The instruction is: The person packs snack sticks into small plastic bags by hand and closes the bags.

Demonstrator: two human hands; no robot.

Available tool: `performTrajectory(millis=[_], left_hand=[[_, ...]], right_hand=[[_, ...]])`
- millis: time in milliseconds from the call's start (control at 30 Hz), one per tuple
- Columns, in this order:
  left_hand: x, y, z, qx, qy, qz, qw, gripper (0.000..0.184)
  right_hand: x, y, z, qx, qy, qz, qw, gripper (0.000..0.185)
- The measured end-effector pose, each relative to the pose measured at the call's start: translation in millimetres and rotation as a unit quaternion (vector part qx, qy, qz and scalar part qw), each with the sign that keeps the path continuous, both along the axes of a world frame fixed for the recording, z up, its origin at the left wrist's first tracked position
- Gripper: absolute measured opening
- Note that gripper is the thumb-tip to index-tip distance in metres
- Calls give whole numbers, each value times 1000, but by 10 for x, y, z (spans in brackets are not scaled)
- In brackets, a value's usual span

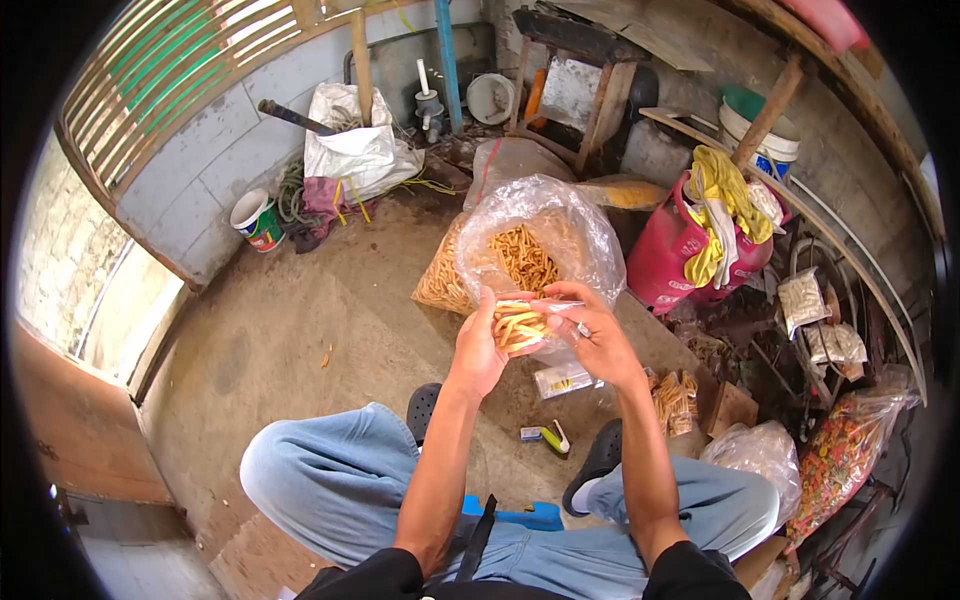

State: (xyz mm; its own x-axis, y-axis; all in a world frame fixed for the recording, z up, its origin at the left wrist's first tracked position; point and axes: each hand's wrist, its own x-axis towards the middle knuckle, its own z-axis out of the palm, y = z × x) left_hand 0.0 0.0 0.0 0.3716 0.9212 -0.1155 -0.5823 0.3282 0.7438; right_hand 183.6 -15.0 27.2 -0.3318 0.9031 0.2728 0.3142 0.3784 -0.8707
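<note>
Between my hands is a small clear plastic bag (519, 327) filled with yellow-brown snack sticks. My left hand (480, 350) is closed around its left side. My right hand (600, 340) pinches the bag's other end, fingers bent. Just beyond them stands a large open clear sack (590, 235) holding a heap of the same snack sticks (523, 258). Below my right hand lies a pack of flat plastic bags (565, 379). A green stapler (554, 438) and a small blue-and-white box (530, 434) rest on the floor between my feet.
Several filled snack packets (675, 402) lie right of my right forearm. A pink drum (655, 245) draped with yellow cloth stands at the right, near a bag of colourful snacks (850, 450). A paint bucket (257, 220) and white sack (355, 150) are by the left wall.
</note>
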Motion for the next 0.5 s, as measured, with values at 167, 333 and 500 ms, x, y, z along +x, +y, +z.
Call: performTrajectory(millis=[167, 333, 500], left_hand=[[-13, 42, -31, -18, -50, -19, 998, 57], [-27, 34, -23, -24, -77, -7, 997, 53], [-35, 72, -74, -22, -79, 21, 996, 49]], right_hand=[[-37, -10, 19, 68, -1, -8, 998, 23], [52, 31, -33, 88, 83, -58, 991, 20], [86, 26, 7, 78, 79, -138, 984, 19]])
